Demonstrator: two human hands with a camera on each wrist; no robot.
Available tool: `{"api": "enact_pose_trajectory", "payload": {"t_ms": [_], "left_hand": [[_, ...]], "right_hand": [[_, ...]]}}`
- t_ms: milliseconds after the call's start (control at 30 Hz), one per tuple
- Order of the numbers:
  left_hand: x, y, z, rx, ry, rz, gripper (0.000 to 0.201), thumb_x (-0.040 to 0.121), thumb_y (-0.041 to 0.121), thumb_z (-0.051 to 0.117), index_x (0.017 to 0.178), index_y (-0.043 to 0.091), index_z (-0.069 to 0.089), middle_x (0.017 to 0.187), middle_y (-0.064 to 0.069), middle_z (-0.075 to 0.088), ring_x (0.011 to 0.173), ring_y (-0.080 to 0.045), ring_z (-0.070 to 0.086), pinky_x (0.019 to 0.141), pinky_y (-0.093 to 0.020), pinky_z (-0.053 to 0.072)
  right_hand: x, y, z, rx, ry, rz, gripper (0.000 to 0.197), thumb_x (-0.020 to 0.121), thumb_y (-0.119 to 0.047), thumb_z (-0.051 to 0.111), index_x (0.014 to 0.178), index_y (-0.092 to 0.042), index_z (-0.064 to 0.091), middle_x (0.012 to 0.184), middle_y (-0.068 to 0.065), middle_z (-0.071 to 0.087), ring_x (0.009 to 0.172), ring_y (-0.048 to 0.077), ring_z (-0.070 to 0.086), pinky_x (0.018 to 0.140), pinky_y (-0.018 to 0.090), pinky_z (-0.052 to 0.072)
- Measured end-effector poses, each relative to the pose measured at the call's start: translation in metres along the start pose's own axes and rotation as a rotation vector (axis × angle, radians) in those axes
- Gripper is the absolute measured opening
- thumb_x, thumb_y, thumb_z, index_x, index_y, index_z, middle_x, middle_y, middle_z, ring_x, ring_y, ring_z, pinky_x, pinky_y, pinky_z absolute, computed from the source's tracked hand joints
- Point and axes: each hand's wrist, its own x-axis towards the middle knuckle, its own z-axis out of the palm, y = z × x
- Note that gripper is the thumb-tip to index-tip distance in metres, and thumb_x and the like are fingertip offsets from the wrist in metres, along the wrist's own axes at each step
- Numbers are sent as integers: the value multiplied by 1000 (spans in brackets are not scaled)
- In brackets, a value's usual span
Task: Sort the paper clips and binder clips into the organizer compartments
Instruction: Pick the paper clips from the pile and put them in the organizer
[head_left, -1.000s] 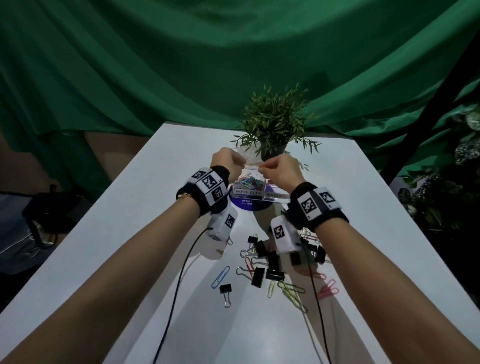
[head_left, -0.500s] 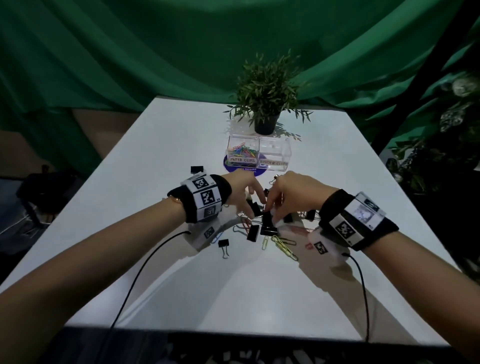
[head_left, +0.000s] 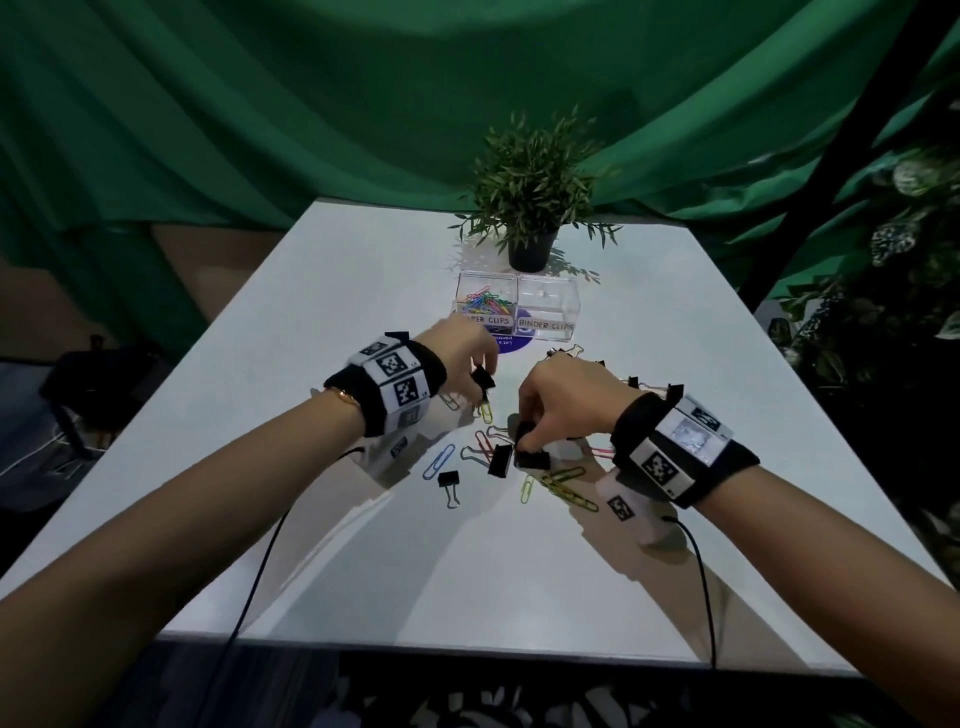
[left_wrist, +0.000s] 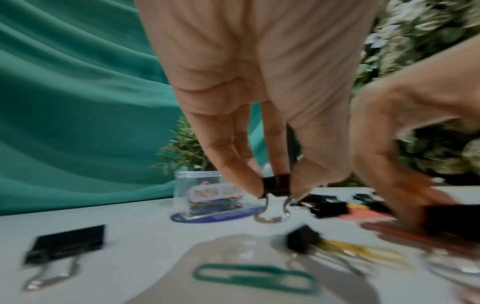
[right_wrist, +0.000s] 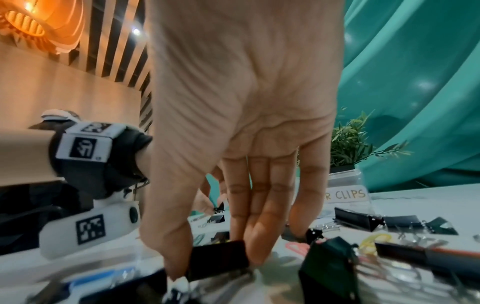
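Observation:
The clear two-part organizer (head_left: 545, 299) stands mid-table; its left part, labelled PAPER CLIPS, holds coloured paper clips (head_left: 484, 300), and the BINDER CLIPS part looks bare. In front of it lies a loose pile of clips (head_left: 498, 460). My left hand (head_left: 475, 374) pinches a small black binder clip (left_wrist: 276, 185) by its body, just above the table, wire handles hanging down. My right hand (head_left: 524, 441) reaches down into the pile, thumb and fingers pinching a larger black binder clip (right_wrist: 218, 261) that still lies on the table.
A potted plant (head_left: 532, 208) stands right behind the organizer. More binder clips (head_left: 654, 387) lie to the right of my right hand, and one (head_left: 397, 335) sits left of my left wrist. Cables (head_left: 260, 577) trail off the near table edge. A green curtain hangs behind.
Both hands came back from the organizer to the pile. The left hand has picked up a small binder clip; the right has closed its fingers on a larger one.

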Motion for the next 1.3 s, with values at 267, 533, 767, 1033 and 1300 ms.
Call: {"api": "enact_pose_trajectory", "payload": {"t_ms": [267, 533, 767, 1033, 1300], "left_hand": [[16, -26, 6, -12, 35, -113, 25, 79, 13, 71, 105, 10, 71, 109, -10, 70, 98, -27, 64, 81, -30, 49], [16, 3, 10, -134, 41, 26, 28, 82, 29, 72, 107, 16, 69, 100, -2, 67, 82, -14, 57, 75, -28, 50], [40, 46, 12, 108, -50, 188, 25, 81, 19, 72, 106, 23, 72, 108, -3, 66, 100, -22, 62, 76, -31, 49], [48, 34, 17, 126, 47, 223, 30, 89, 21, 61, 119, 20, 63, 119, -3, 60, 115, -24, 55, 85, -38, 51], [43, 51, 27, 228, -120, 335, 29, 88, 27, 62, 115, 24, 69, 108, -12, 54, 105, -32, 50, 82, -43, 51]], "right_hand": [[11, 44, -25, -26, 194, 266, 30, 71, -40, 73, 88, -16, 71, 94, 6, 70, 86, 27, 64, 64, 28, 43], [0, 40, -16, -35, 173, 366, 51, 63, -62, 75, 73, -14, 61, 76, 2, 63, 76, 25, 60, 60, 27, 41], [-15, 35, -11, -59, -5, 417, 36, 63, -39, 80, 74, -13, 58, 77, 3, 60, 70, 24, 58, 58, 25, 41], [-31, 68, -15, -107, 17, 522, 31, 68, -32, 78, 88, -11, 68, 86, 5, 63, 77, 26, 60, 58, 23, 41], [-32, 54, -3, 77, 179, 230, 25, 71, -42, 75, 96, -38, 72, 82, -9, 62, 81, 16, 57, 51, 21, 30]]}}
